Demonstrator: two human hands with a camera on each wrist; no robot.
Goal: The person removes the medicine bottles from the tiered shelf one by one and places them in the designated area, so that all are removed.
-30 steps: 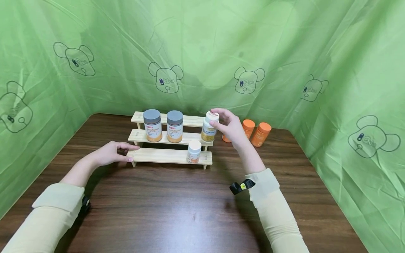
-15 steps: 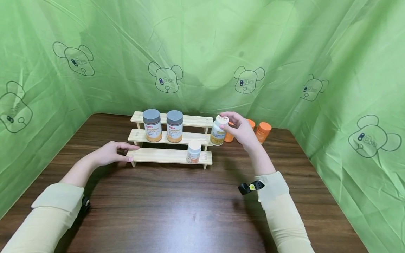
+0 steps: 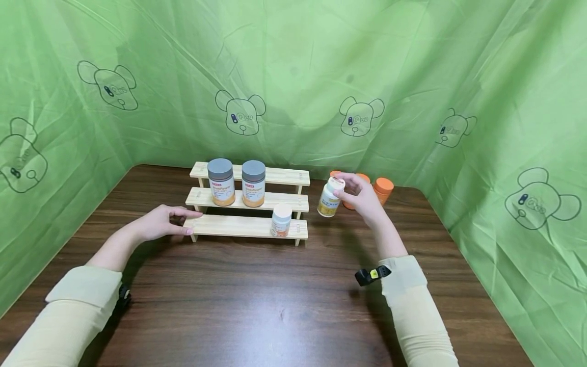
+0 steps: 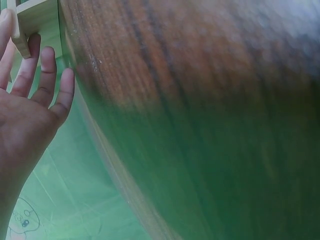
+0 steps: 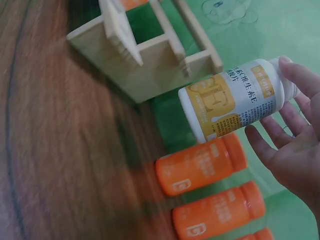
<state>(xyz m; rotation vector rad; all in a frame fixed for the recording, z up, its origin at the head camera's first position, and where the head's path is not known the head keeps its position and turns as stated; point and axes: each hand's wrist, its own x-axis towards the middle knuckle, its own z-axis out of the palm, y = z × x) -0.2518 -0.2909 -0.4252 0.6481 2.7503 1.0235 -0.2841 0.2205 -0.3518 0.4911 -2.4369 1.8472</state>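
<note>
My right hand (image 3: 364,200) pinches the cap of a white pill bottle with a yellow label (image 3: 328,202), to the right of the wooden three-step rack (image 3: 234,226). In the right wrist view, this pill bottle (image 5: 227,102) is held off the table beside several orange bottles (image 5: 201,167). My left hand (image 3: 160,223) grips the left end of the rack's lowest step between thumb and fingers; the left wrist view shows this hand (image 4: 25,117) at the board's end (image 4: 37,15). A small white bottle (image 3: 281,221) stands at the right of that step.
Two grey-lidded jars (image 3: 221,183) stand on the middle step at the left. Orange bottles (image 3: 384,189) are at the back right of the brown table (image 3: 257,306), partly hidden by the right hand. Green cloth (image 3: 293,76) hangs behind and at both sides.
My right hand has lifted the white and yellow pill bottle from the middle step's right end and carried it rightward, off the rack. The left hand has stayed put.
</note>
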